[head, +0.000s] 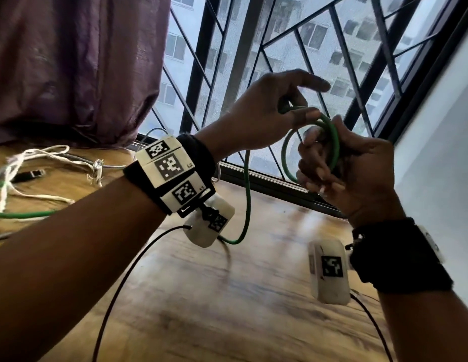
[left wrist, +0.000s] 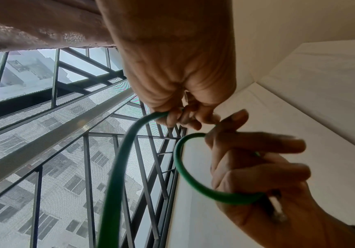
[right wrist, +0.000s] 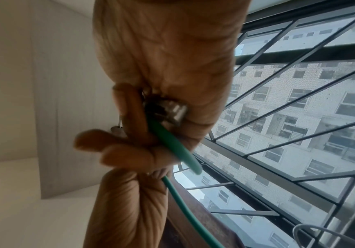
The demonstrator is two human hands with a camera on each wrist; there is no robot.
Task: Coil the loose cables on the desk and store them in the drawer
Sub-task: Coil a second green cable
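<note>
A green cable [head: 332, 137] is raised in front of the window, wound into a small loop between both hands. My right hand [head: 340, 163] grips the loop with curled fingers; its metal plug [right wrist: 172, 112] shows against the palm. My left hand [head: 285, 108] pinches the cable [left wrist: 130, 144] just above the loop, index finger stretched out. From there the cable hangs down [head: 247, 194], passes behind my left wrist and runs across the wooden desk [head: 227, 296] to the far left [head: 21, 214]. No drawer is in view.
A white braided cord [head: 18, 163], a grey cable [head: 112, 166] and a black plug [head: 29, 175] lie tangled at the desk's back left, under a purple curtain [head: 71, 61]. A barred window [head: 280, 48] stands behind, a white wall [head: 442, 158] at the right. Black camera leads [head: 118, 288] hang from both wrists.
</note>
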